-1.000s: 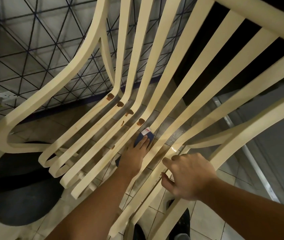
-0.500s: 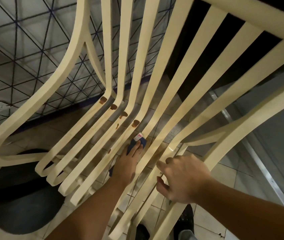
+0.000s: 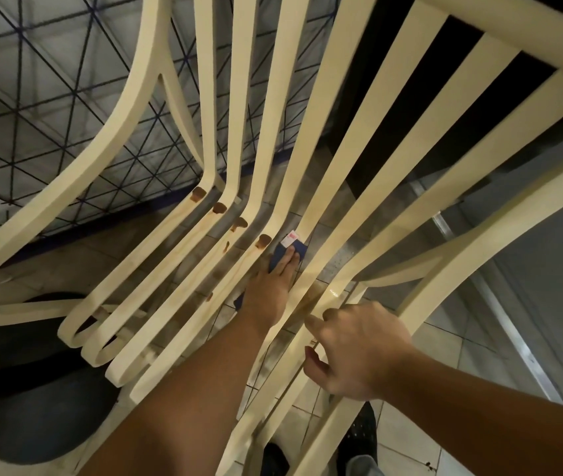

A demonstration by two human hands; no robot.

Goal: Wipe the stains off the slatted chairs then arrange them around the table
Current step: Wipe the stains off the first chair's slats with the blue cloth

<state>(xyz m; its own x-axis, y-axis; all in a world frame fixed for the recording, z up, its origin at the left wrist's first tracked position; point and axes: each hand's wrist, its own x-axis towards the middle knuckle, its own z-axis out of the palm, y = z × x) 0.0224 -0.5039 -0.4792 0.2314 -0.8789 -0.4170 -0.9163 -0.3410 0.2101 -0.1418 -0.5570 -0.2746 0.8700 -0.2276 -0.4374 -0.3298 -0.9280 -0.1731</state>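
Nearest, the right grip (image 3: 359, 348) is clenched around a seat slat of the cream slatted chair (image 3: 115, 142), toward the seat's front right. Further in, the left grip (image 3: 269, 290) is released, its fingers straight and pressing a blue cloth (image 3: 300, 250) flat on a middle slat near the seat's rear edge. Just left of the cloth, brown stains (image 3: 263, 240) mark four slat bends. The chair stands on a tiled floor (image 3: 407, 438).

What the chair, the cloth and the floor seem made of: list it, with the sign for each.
Chair: looks like moulded plastic, cream, semi-gloss; slats bend seamlessly and catch a highlight, though painted wood is possible. Cloth: dark blue fabric, matt, with a sewn label; weave too small to tell. Floor: pale glazed tile, likely ceramic; grout lines and sheen.
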